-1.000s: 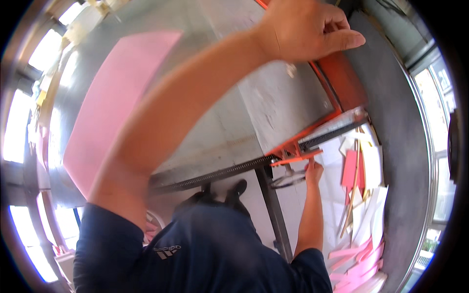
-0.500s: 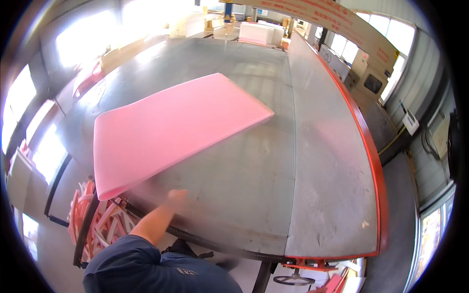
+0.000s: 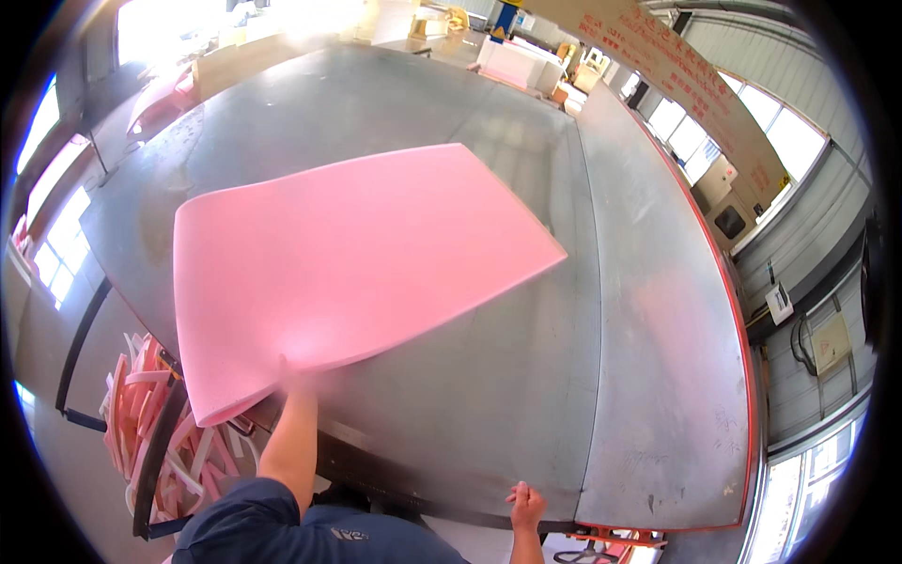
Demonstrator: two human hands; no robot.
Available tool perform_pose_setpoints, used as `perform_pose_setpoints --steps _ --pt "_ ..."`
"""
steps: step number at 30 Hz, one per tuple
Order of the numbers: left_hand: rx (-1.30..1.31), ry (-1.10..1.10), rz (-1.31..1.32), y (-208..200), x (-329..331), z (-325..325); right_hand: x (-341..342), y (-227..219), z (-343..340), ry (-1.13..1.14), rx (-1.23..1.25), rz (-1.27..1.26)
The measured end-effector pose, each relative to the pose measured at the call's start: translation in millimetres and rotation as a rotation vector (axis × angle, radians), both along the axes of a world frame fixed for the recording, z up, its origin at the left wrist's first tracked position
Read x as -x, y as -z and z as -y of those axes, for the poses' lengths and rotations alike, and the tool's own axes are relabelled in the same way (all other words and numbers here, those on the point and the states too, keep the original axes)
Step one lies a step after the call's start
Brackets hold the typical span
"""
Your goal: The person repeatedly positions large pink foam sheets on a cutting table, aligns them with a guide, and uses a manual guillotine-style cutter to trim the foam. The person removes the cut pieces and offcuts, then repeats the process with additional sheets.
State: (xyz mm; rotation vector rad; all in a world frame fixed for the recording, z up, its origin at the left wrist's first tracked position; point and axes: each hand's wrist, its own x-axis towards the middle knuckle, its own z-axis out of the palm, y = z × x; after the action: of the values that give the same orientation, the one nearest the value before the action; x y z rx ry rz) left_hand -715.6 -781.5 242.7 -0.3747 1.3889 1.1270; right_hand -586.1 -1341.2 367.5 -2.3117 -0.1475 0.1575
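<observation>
A large pink foam sheet (image 3: pixel 357 254), folded over in a rounded bend along its left side, lies on the grey metal table (image 3: pixel 470 404). My left hand (image 3: pixel 299 378), partly blurred, is at the sheet's near edge. Its thumb lies on top, the foam dips there, and the other fingers are hidden from sight. My right hand (image 3: pixel 527 506) hovers by the table's front edge, apart from the sheet. Its fingers are curled in and nothing shows in them.
Pink and white foam offcuts (image 3: pixel 141 414) are heaped below the table's left corner, beside a black metal frame (image 3: pixel 80 348). A red-edged guide panel (image 3: pixel 658 376) runs along the right. White and pink blocks (image 3: pixel 521 66) stand beyond the far end.
My left hand has reached forward to the sheet's near edge, which now dips at the hand. My right hand has come clearly into sight at the front edge. The whole view has shifted.
</observation>
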Motion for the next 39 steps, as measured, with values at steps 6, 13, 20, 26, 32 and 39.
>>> perform_pose_setpoints --steps 6,13,20,26,32,39 --pt "-0.56 0.233 -0.432 -92.8 15.4 -13.6 -64.4 33.2 -101.4 -0.117 -0.262 -0.248" --pt "-0.849 0.497 -0.735 -92.1 274.3 -11.2 -86.7 123.8 -267.0 0.113 -1.135 -0.969" --pt "-0.624 0.198 -0.409 -233.8 336.5 -36.5 -117.8 118.9 -337.2 0.243 -1.293 -0.815" --pt "-0.974 0.253 -0.718 -283.8 266.8 -214.6 -156.7 69.8 -392.2 0.168 -0.643 -0.125" --pt "-1.549 0.296 -0.431 -442.9 232.8 -303.5 -124.7 -179.3 -345.7 0.127 -1.029 0.205" --pt "-1.038 0.381 -0.284 -294.6 290.9 -281.0 16.6 -145.5 -304.6 0.596 -1.182 0.184"
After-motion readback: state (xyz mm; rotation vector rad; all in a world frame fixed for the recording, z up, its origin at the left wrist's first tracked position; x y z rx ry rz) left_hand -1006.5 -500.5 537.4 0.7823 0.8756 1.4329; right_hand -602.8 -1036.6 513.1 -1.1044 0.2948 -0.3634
